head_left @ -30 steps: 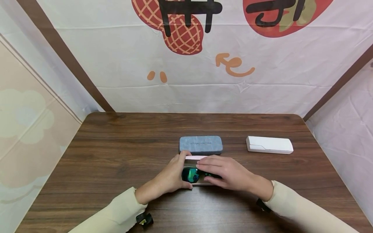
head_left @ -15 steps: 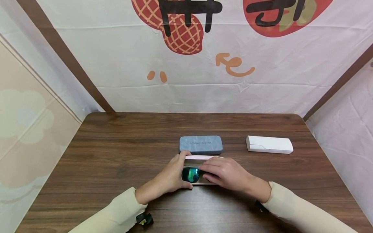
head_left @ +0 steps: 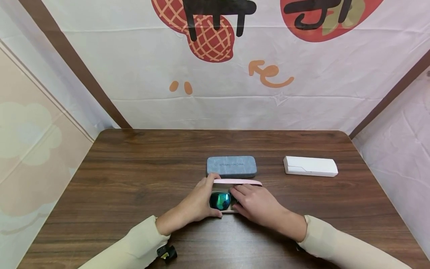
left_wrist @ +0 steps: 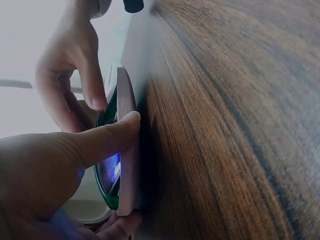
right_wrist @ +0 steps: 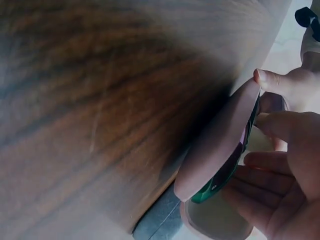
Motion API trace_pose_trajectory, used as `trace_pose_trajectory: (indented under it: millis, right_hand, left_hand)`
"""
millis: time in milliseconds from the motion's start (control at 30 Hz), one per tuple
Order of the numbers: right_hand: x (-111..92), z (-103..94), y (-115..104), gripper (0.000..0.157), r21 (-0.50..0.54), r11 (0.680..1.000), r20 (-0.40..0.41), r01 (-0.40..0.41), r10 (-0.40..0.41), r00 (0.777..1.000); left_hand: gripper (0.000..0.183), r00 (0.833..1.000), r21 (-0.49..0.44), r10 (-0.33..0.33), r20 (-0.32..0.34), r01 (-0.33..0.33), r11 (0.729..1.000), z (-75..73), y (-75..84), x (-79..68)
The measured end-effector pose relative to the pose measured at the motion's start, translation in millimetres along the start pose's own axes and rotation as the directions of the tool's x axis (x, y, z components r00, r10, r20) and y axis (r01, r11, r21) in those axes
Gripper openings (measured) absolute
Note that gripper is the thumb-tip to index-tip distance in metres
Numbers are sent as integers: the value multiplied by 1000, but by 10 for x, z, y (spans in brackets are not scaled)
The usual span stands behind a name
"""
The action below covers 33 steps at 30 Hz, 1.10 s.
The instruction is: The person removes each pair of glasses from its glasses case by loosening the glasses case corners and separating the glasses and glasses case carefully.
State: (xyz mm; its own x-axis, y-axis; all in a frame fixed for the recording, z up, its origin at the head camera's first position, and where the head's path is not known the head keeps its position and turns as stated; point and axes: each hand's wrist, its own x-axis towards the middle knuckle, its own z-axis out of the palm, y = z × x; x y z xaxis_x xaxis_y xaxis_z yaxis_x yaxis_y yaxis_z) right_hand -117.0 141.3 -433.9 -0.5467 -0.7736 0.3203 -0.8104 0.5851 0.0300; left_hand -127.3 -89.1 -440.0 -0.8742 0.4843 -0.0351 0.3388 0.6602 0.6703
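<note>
A pink glasses case (head_left: 240,181) lies on the table with its lid up, and its pink outer wall (right_wrist: 215,150) fills the middle of the right wrist view. Inside sit sunglasses (head_left: 220,201) with mirrored blue-green lenses and a green frame edge (right_wrist: 212,186). My left hand (head_left: 200,201) grips the case's left end, thumb on the near wall and fingers at the far side. With its thumb and fingers, my right hand (head_left: 260,204) pinches the sunglasses near the bridge, covering the right lens in the head view.
A grey-blue glasses case (head_left: 231,166) lies closed just behind the pink one. Farther right is a white, closed case (head_left: 310,166). The brown wooden table (head_left: 151,157) ends at a printed cloth backdrop (head_left: 235,108).
My right hand has shifted slightly and its fingers have bent more over the sunglasses, baring more of the pink lid's right end. The left hand has stayed on the case.
</note>
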Motion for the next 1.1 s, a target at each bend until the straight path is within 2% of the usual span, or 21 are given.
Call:
trace_pose_trajectory:
  millis: [200, 367, 733, 1100]
  right_hand:
    - [9, 50, -46, 43, -59, 998, 5, -31, 31, 999]
    - [19, 49, -62, 39, -62, 996, 34, -57, 59, 998]
    - [39, 45, -83, 20, 30, 991, 25, -134, 133, 991]
    - [60, 67, -103, 16, 90, 982, 1, -165, 165, 986]
  left_hand:
    - [94, 1000, -1, 3, -5, -3, 1000, 8, -8, -1]
    - [95, 1000, 1, 5, -9, -5, 1000, 13, -9, -4]
    - [96, 1000, 9, -3, -4, 3, 1000, 11, -10, -8]
    - [96, 1000, 11, 19, -24, -18, 1000, 19, -25, -18]
